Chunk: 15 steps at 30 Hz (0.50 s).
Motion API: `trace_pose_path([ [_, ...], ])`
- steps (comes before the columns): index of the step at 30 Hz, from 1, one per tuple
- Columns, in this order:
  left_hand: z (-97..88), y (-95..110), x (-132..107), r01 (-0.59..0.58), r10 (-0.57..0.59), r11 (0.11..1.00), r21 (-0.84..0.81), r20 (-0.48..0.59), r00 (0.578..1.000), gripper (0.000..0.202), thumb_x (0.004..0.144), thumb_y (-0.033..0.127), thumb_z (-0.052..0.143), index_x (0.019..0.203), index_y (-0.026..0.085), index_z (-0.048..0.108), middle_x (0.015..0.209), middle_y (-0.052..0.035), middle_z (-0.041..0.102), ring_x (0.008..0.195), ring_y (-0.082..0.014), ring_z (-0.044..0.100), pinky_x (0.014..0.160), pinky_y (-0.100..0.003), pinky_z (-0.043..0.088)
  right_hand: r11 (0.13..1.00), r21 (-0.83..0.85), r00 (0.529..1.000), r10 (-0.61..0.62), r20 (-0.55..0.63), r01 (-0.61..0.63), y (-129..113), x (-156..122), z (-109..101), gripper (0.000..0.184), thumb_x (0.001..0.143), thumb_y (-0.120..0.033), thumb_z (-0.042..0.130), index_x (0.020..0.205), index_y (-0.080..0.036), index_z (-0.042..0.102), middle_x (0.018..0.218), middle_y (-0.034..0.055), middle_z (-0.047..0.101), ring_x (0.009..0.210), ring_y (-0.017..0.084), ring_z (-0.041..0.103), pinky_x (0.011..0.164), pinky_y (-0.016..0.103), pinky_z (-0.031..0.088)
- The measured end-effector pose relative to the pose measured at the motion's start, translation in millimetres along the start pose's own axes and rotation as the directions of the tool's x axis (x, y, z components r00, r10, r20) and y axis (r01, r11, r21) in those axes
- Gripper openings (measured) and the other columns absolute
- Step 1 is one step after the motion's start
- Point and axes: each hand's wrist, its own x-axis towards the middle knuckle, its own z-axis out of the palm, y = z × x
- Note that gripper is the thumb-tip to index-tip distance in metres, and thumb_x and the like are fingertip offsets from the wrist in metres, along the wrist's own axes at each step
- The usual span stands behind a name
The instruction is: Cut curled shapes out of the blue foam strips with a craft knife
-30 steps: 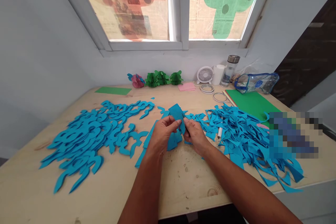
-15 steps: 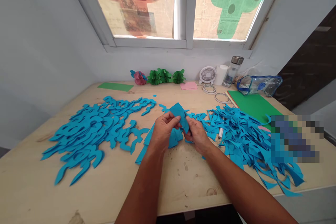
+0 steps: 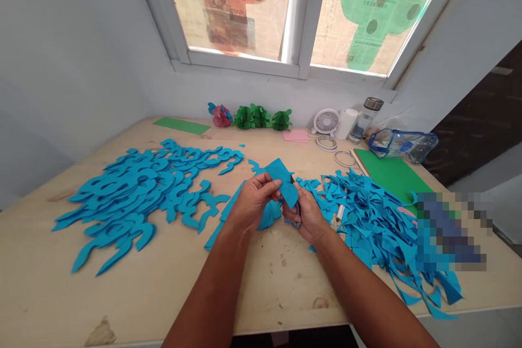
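Between thumb and fingers, my left hand [image 3: 255, 198] pinches a folded piece of blue paper [image 3: 281, 174] above the middle of the table. My right hand [image 3: 308, 212] is closed around dark-handled scissors [image 3: 298, 217], mostly hidden by the fingers, with a dark bit of blade showing at the paper's right edge. Under my hands lie more blue paper sheets [image 3: 228, 215]. Cut-out curvy blue paper shapes [image 3: 138, 185] form a large pile at the left. To the right spreads a heap of blue paper scraps [image 3: 367, 212], with a white marker [image 3: 340, 212] at its near left side.
Along the wall stand green paper ornaments [image 3: 260, 116], a pink paper ornament [image 3: 222, 116], a small white fan [image 3: 326, 121] and a glass bottle [image 3: 365, 119]. Tape rolls [image 3: 345, 159], a clear pouch [image 3: 403, 144] and green sheets [image 3: 391, 176] lie at the back right.
The view has tilted and shifted slightly. The blue paper's lower part has turned outward a little, and more of the scissors shows in my right hand. My left hand keeps its pinch.
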Motion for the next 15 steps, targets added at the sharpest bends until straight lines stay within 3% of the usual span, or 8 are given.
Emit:
trace_pose_path([
  [6, 0.6, -1.7, 1.6, -0.043, 0.043, 0.999, 0.022, -0.015, 0.999, 0.018, 0.062, 0.029, 0.073, 0.065, 0.015, 0.061, 0.057, -0.0006, 0.058, 0.055, -0.0127, 0.052, 0.056, -0.025, 0.044, 0.999, -0.037, 1.0, -0.011, -0.021, 0.01, -0.7, -0.1, 2.6, 0.046, 0.072, -0.063, 0.059, 0.068, -0.017, 0.052, 0.041, -0.0101, 0.033, 0.034, 0.004, 0.02, 0.036, 0.02, 0.012],
  [15, 13.1, -2.4, -2.4, -0.184, 0.201, 0.974, 0.131, -0.129, 0.971, 0.023, 0.066, 0.027, 0.071, 0.054, 0.017, 0.054, 0.048, 0.0022, 0.055, 0.048, -0.0103, 0.05, 0.053, -0.022, 0.039, 0.993, -0.087, 0.996, -0.078, -0.048, 0.073, 3.3, 1.3, 3.5, 0.05, 0.072, -0.066, 0.056, 0.07, -0.016, 0.055, 0.04, -0.0101, 0.033, 0.034, 0.005, 0.021, 0.036, 0.02, 0.012],
])
